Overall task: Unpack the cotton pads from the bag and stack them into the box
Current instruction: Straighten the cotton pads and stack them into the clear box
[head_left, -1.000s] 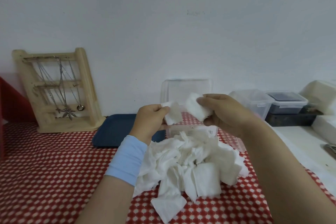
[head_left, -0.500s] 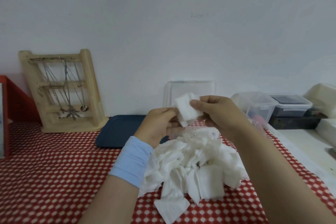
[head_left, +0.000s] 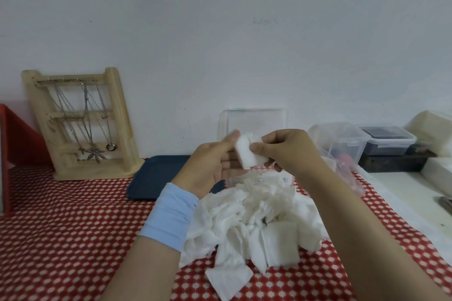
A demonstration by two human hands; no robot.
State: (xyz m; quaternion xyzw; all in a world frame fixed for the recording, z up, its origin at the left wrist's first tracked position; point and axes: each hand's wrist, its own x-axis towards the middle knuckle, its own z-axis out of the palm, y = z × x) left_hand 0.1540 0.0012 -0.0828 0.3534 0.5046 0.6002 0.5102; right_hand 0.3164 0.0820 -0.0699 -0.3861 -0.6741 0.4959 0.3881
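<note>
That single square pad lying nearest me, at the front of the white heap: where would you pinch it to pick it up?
Take the single pad by its front corner, coming from the near side and above. It lies flat on the checked cloth, its near part clear of the heap, so that corner is free.

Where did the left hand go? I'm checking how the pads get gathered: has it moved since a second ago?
Yes. The left hand closed rightward onto the small white pad stack, nearer the clear plastic lid.

Soft, even, dimmish light; wide-angle edge warp, slight blur.
</note>
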